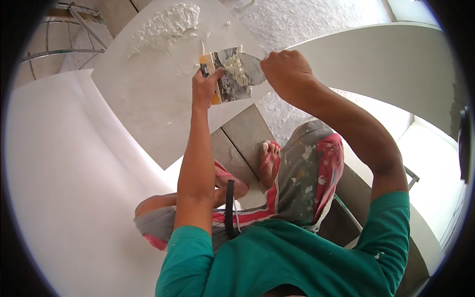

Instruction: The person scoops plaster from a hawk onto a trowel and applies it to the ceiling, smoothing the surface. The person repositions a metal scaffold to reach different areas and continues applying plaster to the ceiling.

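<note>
My left hand point(204, 90) is closed round the orange-and-black back edge of a wide putty knife point(228, 93), its thumb lying on top. A lump of whitish putty point(236, 69) sits on that smeared metal blade. From the right, my right hand point(289, 68) grips a smaller putty knife, fingers curled over its hidden handle. The smaller putty knife's blade point(256, 69) rests against the putty over the wide blade. Beneath both tools lies a pale flat board point(148, 96), with a heap of putty point(170, 22) spread near its far edge.
A smooth white surface point(59, 168) bends along my left side. To the right curves a large pale panel point(376, 64). Metal framework point(64, 50) stands at the far left. My sandalled foot point(269, 157) is on grey planks point(245, 133); rough, splattered ground point(316, 17) shows beyond the board.
</note>
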A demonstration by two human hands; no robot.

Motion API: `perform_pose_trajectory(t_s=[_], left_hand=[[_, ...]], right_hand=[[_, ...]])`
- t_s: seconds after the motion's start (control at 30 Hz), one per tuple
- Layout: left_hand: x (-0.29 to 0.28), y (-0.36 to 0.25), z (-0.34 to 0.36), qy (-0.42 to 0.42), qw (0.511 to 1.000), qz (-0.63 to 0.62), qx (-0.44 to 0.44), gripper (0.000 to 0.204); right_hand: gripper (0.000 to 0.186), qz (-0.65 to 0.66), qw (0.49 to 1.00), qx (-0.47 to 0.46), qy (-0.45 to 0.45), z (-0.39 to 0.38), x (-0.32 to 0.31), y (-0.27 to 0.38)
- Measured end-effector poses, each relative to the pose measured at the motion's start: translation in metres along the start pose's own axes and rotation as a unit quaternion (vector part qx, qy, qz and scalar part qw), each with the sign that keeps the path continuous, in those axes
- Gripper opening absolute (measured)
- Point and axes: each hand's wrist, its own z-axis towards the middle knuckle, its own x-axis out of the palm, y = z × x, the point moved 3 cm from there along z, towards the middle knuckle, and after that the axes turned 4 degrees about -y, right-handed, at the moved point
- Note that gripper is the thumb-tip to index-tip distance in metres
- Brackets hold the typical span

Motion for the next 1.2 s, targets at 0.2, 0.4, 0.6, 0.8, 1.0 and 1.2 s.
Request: perform_pose_trajectory(t_s=[0.2, 0.4, 0.6, 0.8, 1.0, 1.2], left_hand=[[0.021, -0.049, -0.027, 0.023, 0.999, 0.009, 0.031, 0.027], [0.04, -0.084, -0.035, 0.06, 0.998, -0.001, -0.005, 0.032], [0.046, -0.117, -0.05, 0.074, 0.994, 0.063, -0.042, 0.035], [0.063, -0.145, -0.06, 0.111, 0.988, 0.098, -0.052, 0.036], [0.094, -0.164, -0.083, 0.176, 0.978, 0.105, -0.039, 0.04], [0.112, -0.164, -0.116, 0.272, 0.954, 0.125, -0.022, 0.041]], right_hand=[[0.028, 0.174, 0.972, 0.127, -0.094, -0.056, -0.018, -0.035], [0.042, 0.435, 0.858, 0.236, -0.14, -0.109, 0.004, -0.049], [0.043, 0.549, 0.75, 0.306, -0.208, -0.16, 0.029, -0.037], [0.048, 0.576, 0.682, 0.363, -0.266, -0.189, 0.021, -0.029], [0.054, 0.566, 0.621, 0.428, -0.334, -0.241, 0.022, 0.018], [0.053, 0.533, 0.567, 0.503, -0.375, -0.296, 0.042, 0.091]])
